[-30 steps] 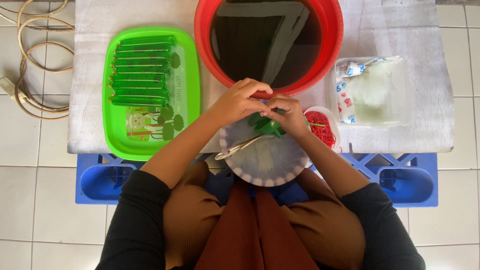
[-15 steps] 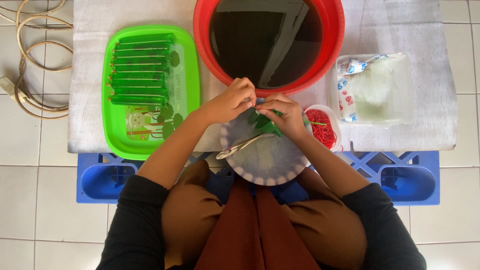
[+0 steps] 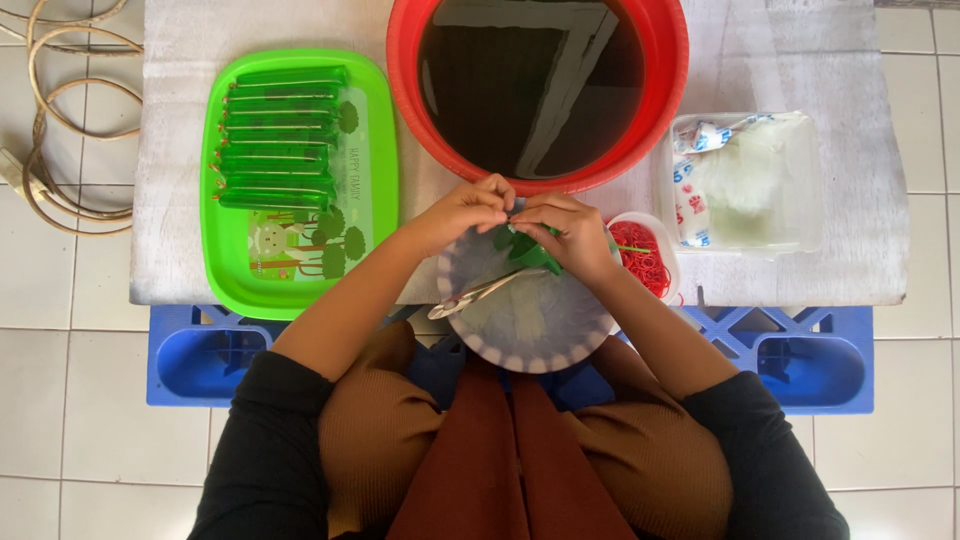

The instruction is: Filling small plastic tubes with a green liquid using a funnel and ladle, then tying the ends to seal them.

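Both hands meet over a round grey plate (image 3: 520,330) with a patterned rim at the table's front edge. My left hand (image 3: 462,212) and my right hand (image 3: 568,232) pinch the top of a small green filled plastic bag (image 3: 528,250) held between them. The fingers hide the bag's neck. A pair of scissors (image 3: 480,292) lies on the plate's left side. Beside my right hand stands a small white bowl of red rubber bands (image 3: 645,258).
A large red basin (image 3: 400,60) of dark liquid stands behind the hands. A green tray (image 3: 300,270) at left holds several long green filled tubes (image 3: 280,140). A clear box (image 3: 745,180) of plastic bags sits at right. Blue crate (image 3: 200,360) below; cable (image 3: 50,120) on the floor.
My hands have stayed over the plate with the green bag. The left hand's fingers have shifted slightly at the bag's top; nothing else has moved.
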